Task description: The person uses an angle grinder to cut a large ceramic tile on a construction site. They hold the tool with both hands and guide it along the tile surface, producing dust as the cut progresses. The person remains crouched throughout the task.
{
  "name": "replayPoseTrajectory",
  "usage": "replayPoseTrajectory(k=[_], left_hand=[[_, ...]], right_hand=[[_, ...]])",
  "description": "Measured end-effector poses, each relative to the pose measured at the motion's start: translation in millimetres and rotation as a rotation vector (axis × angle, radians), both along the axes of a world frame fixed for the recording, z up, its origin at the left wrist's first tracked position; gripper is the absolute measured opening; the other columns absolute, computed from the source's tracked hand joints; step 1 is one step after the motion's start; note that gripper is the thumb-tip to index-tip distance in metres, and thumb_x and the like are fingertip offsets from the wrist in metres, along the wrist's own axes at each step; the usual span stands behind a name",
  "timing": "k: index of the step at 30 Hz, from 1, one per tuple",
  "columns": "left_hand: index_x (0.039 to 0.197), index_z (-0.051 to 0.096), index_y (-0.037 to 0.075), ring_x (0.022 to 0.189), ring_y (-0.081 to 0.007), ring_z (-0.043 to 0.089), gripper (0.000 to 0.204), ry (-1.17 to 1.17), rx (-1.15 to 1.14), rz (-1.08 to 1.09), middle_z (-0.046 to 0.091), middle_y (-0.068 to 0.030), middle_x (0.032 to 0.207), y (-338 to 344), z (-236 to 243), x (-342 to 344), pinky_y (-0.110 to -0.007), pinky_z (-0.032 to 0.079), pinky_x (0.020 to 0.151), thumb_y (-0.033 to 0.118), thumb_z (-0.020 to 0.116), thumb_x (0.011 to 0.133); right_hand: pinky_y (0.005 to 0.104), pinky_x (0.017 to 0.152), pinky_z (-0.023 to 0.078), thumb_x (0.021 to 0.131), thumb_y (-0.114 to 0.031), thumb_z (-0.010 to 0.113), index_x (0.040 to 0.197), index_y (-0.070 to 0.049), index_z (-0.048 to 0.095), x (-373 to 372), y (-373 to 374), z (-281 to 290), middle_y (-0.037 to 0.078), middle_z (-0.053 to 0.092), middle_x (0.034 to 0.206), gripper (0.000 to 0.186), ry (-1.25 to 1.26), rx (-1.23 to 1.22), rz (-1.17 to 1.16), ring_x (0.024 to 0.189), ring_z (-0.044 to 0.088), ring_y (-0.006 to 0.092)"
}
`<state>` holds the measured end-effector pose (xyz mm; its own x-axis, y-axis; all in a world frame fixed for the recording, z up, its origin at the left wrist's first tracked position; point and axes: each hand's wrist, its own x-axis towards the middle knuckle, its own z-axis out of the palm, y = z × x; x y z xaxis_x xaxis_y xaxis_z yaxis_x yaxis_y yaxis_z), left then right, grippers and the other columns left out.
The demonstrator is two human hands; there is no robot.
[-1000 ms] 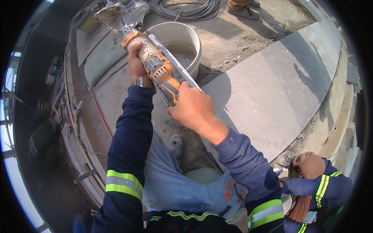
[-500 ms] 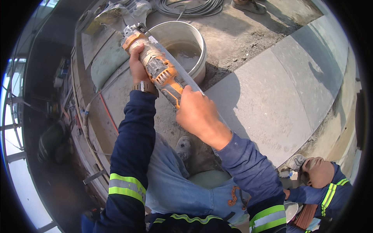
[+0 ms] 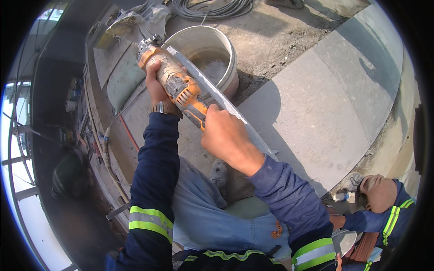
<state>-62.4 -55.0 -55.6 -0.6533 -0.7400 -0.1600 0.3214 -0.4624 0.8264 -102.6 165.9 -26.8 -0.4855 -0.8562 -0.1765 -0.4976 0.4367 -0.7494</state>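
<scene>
My left hand (image 3: 156, 83) grips the taped front body of an orange and grey power tool (image 3: 184, 92), with a metal head at its far end. My right hand (image 3: 228, 140) is wrapped round the tool's rear handle. Just beside the tool runs a long, narrow grey strip of tile or stone (image 3: 238, 119), tilted on edge across the near side of a white bucket (image 3: 231, 70) that has murky liquid in it. The strip's lower end is hidden by my right arm. My jeans-covered leg and a dusty shoe (image 3: 219, 174) are below.
Large grey tiles (image 3: 325, 108) lie to the right, beside rough mortar. A coiled cable (image 3: 210, 9) and plastic bags (image 3: 131, 25) are at the top. A co-worker (image 3: 384, 212) crouches at lower right; another person's shoe (image 3: 289, 3) shows above. Boards and cables (image 3: 104, 144) line the left.
Both hands keep their grip on the tool. Tool and hands have shifted slightly in the picture, my right hand a little lower; the surroundings have shifted too as the view moved.
</scene>
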Motion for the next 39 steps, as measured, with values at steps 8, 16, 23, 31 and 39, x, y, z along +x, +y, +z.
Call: replayPoseTrajectory(k=[8, 16, 23, 31, 39], left_hand=[[0.117, 0.045, -0.002, 0.079, -0.0354, 0.067, 0.056, -0.001, 0.024, -0.005, 0.062, -0.0242, 0.094, 0.1, -0.7, 0.4, -0.046, 0.060, 0.067, 0.039, 0.060, 0.083], [0.121, 0.043, -0.007, 0.076, -0.0359, 0.068, 0.062, 0.001, 0.056, -0.028, 0.062, -0.0231, 0.091, 2.1, -0.6, -0.8, -0.045, 0.061, 0.067, 0.035, 0.064, 0.080], [0.119, 0.044, -0.003, 0.078, -0.0361, 0.068, 0.058, -0.014, 0.063, -0.024, 0.062, -0.0252, 0.092, -0.3, -4.6, 0.1, -0.046, 0.061, 0.067, 0.038, 0.061, 0.082], [0.121, 0.042, -0.008, 0.076, -0.0359, 0.069, 0.063, 0.004, 0.070, -0.030, 0.064, -0.0233, 0.088, 0.2, -4.0, 0.4, -0.046, 0.061, 0.067, 0.035, 0.064, 0.080], [0.120, 0.044, -0.004, 0.080, -0.0356, 0.068, 0.061, -0.020, 0.042, -0.033, 0.062, -0.0245, 0.094, -5.2, -8.4, 1.4, -0.046, 0.060, 0.070, 0.038, 0.063, 0.081]], right_hand=[[0.0480, 0.072, 0.056, 0.074, -0.003, 0.068, 0.093, 0.008, 0.056, 3.9, -1.4, -5.1, 0.029, 0.067, 0.079, 0.025, -0.006, -0.036, -0.044, 0.078, 0.069, 0.0442], [0.0484, 0.072, 0.056, 0.074, -0.003, 0.068, 0.092, 0.008, 0.055, 5.6, -0.6, -3.4, 0.029, 0.067, 0.078, 0.025, -0.011, -0.017, -0.055, 0.077, 0.068, 0.0448], [0.0487, 0.072, 0.056, 0.074, -0.003, 0.067, 0.092, 0.008, 0.055, 5.5, 0.4, -3.3, 0.029, 0.066, 0.078, 0.024, -0.008, -0.019, -0.049, 0.077, 0.068, 0.0453], [0.0487, 0.072, 0.056, 0.075, -0.003, 0.067, 0.094, 0.008, 0.055, 5.7, 0.3, -2.1, 0.029, 0.067, 0.080, 0.025, -0.037, -0.006, -0.041, 0.078, 0.068, 0.0451], [0.0486, 0.073, 0.056, 0.075, -0.005, 0.069, 0.094, 0.008, 0.055, 6.2, -0.2, -2.4, 0.029, 0.067, 0.081, 0.027, -0.045, -0.004, -0.042, 0.079, 0.068, 0.0447]])
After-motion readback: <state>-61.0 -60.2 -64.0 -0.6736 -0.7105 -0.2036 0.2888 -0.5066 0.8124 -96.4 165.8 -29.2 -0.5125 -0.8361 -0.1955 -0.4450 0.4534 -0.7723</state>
